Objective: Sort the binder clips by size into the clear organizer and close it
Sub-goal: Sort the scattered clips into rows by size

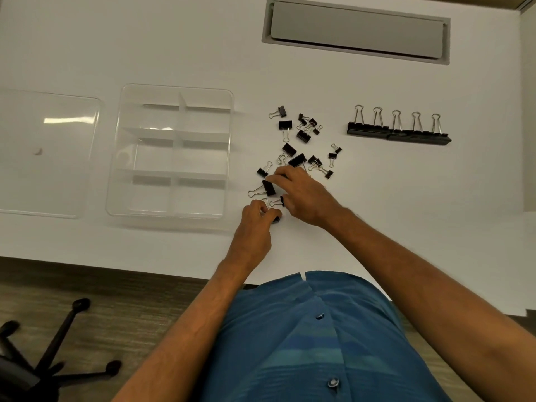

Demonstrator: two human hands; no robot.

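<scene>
- Far left, the clear lid lies flat on the white table, its left edge cut off by the frame.
- Just at its 3 o'clock, a narrow strip of bare table apart, sits the clear organizer, open, every compartment showing only dividers.
- Down at the organizer's 5 o'clock, the left hand curls its fingers around a small black clip, near the table's front edge.
- Right beside it, the right hand reaches into the loose pile of binder clips, fingertips pinching a small clip.
- At the pile's 3 o'clock, well apart, a row of five large clips stands lined up, handles upright.
- At 12 o'clock, a grey cable hatch sits near the far edge.
</scene>
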